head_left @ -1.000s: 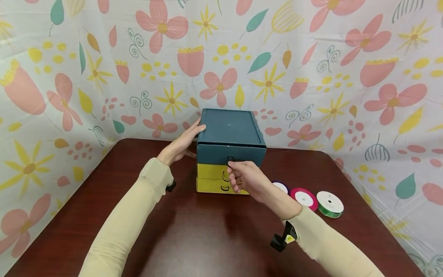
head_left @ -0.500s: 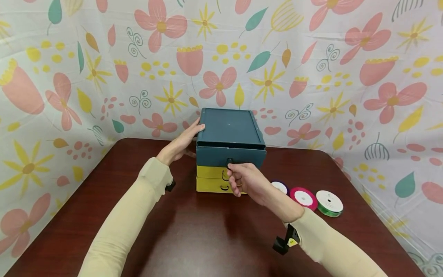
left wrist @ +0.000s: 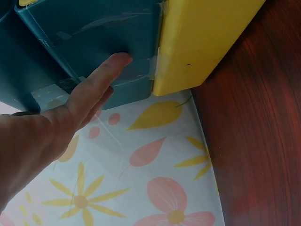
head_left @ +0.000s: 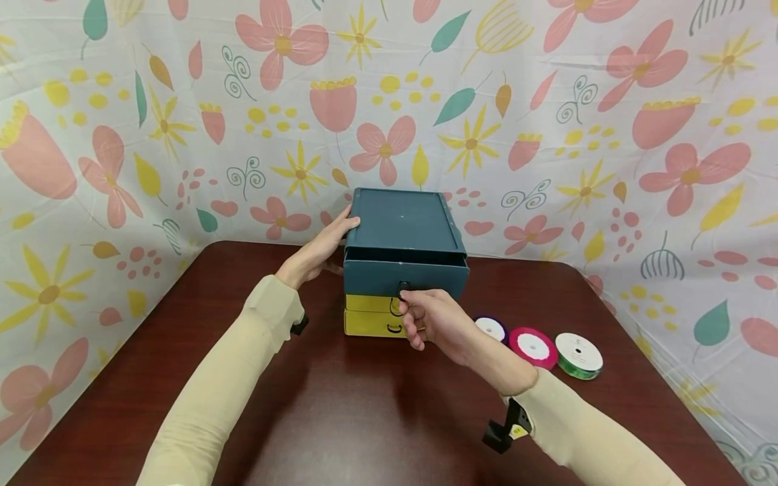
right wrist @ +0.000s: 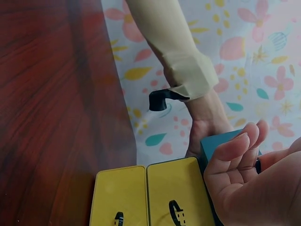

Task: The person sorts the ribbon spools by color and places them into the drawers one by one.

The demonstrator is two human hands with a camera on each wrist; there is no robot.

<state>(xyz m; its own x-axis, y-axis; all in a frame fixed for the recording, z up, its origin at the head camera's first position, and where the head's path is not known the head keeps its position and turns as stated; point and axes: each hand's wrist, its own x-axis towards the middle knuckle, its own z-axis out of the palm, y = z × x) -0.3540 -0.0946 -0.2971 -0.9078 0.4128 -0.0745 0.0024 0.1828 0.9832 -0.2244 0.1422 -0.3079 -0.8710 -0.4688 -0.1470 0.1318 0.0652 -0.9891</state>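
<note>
In the head view, a smooth dark-blue drawer box (head_left: 404,219) is sitting at twelve o'clock on a glossy red-brown wooden table (head_left: 340,418), above two yellow drawers (head_left: 367,324). Its blue drawer front (head_left: 371,275) is standing slightly forward of the lid's front edge, a dark gap showing along the top. The right hand (head_left: 440,320) is pinching the black loop handle (head_left: 404,287) between thumb and forefinger at six o'clock of that front; the left hand (head_left: 317,251) is bracing the box at nine o'clock, fingers straight, thumb at the top edge. Three ribbon spools, purple-edged (head_left: 491,329), pink (head_left: 532,347) and green (head_left: 579,356), are resting at four o'clock, near the right forearm. Bare tabletop is stretching between both forearms toward six o'clock, leaving room before the drawers. In the left wrist view, the left hand is reaching in from nine o'clock, touching the taped blue side; the yellow side is rising at one o'clock beside the table edge. In the right wrist view, the right hand is curling at four o'clock, partly hiding its pinch, while the yellow fronts are facing out at six.
</note>
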